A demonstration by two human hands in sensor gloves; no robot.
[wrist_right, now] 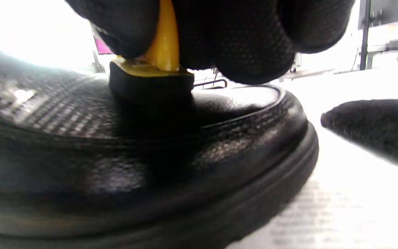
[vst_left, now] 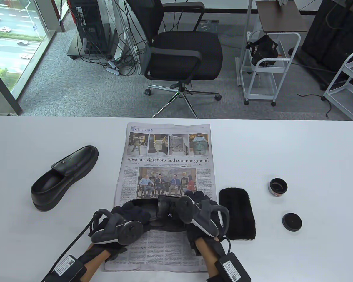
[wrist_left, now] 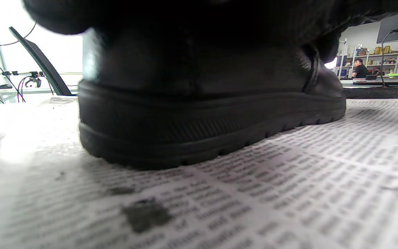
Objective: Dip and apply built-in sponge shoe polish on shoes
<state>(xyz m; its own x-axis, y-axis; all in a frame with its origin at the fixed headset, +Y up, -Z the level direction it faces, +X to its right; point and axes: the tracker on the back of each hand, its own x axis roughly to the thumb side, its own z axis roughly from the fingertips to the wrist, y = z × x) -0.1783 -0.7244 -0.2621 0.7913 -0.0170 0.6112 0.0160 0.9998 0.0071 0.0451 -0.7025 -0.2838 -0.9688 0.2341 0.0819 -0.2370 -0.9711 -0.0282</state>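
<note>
A small black sponge applicator [wrist_right: 152, 86] with a yellow top sits pressed onto the upper of a black shoe [wrist_right: 143, 162], pinched from above by the gloved fingers [wrist_right: 240, 38] of the right hand [vst_left: 203, 205]. That shoe [vst_left: 144, 207] stands on its sole on a newspaper [vst_left: 167, 164] spread across the middle of the white table [vst_left: 311, 164], near the paper's lower half. The left hand [vst_left: 126, 216] is at the shoe's heel end; the left wrist view looks low along the paper at the heel and ribbed sole [wrist_left: 199, 138], with the glove dark and blurred along the top edge, so I cannot tell whether it actually grips the shoe or only rests against it.

There are two shoes in all. The second shoe [vst_left: 64, 177], a matching black loafer, lies on the bare table well to the left of the paper, untouched by either hand, toe pointing away and to the right.

Just beside the paper's right edge lies one black fuzzy pad [vst_left: 237, 213], lengthwise and flat. Further right are two round pieces, apart from each other: an open polish tin [vst_left: 278, 187] with a dark, brownish inside, and nearer the table's front its black lid [vst_left: 291, 221], lying flat.

A few dark smudges [wrist_left: 145, 214] mark the newsprint behind the heel. Beyond the table stands one black office chair [vst_left: 182, 53].
</note>
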